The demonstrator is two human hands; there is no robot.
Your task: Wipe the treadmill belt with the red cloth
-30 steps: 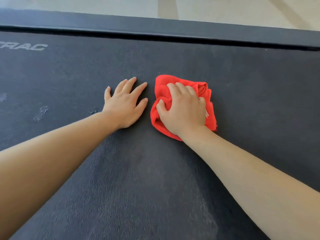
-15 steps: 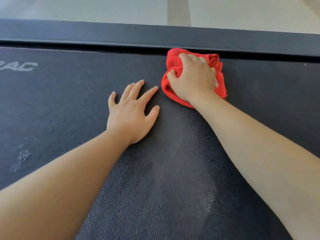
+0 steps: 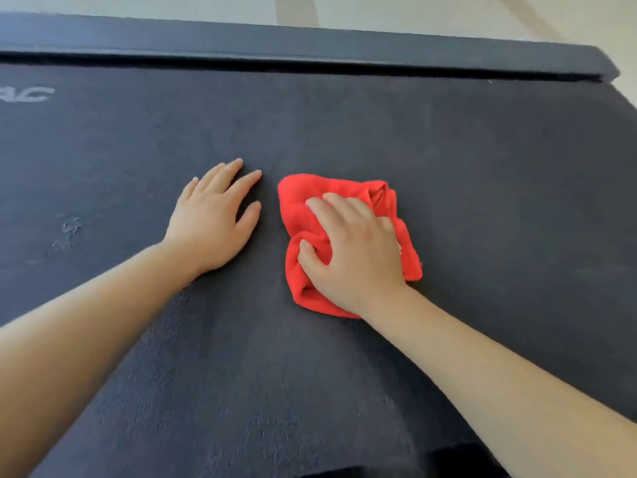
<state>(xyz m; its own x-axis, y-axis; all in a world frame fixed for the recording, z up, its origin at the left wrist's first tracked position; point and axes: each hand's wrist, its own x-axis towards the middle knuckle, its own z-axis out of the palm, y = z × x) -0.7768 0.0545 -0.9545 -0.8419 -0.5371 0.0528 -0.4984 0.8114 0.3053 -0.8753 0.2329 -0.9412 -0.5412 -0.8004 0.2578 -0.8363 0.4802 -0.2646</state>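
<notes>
— What are we doing with our right hand?

— We're bunching the red cloth under it, fingers and thumb curled into the folds. That way the wad isn't slipping from under the palm while we're pressing it onto the belt.

— And our left hand?

— We're laying it flat and open just beside the cloth, fingers spread, gripping nothing. We're judging that it's taking our weight as we're leaning over, so the right arm is free to rub.

— Where is the cloth sitting?

— Around the middle of the belt, well short of the far edge, where the side rail is running along it.

— What are we not reaching yet?

— Pale scuffs are showing towards the belt's left side, below the grey lettering and well apart from the cloth. We're guessing the wiping is only partway done and that those marks are calling for firmer rubbing. The belt's rough grain is probably dragging at the fabric. That's likely why we're holding it in a tight bundle and not spreading it flat.
</notes>
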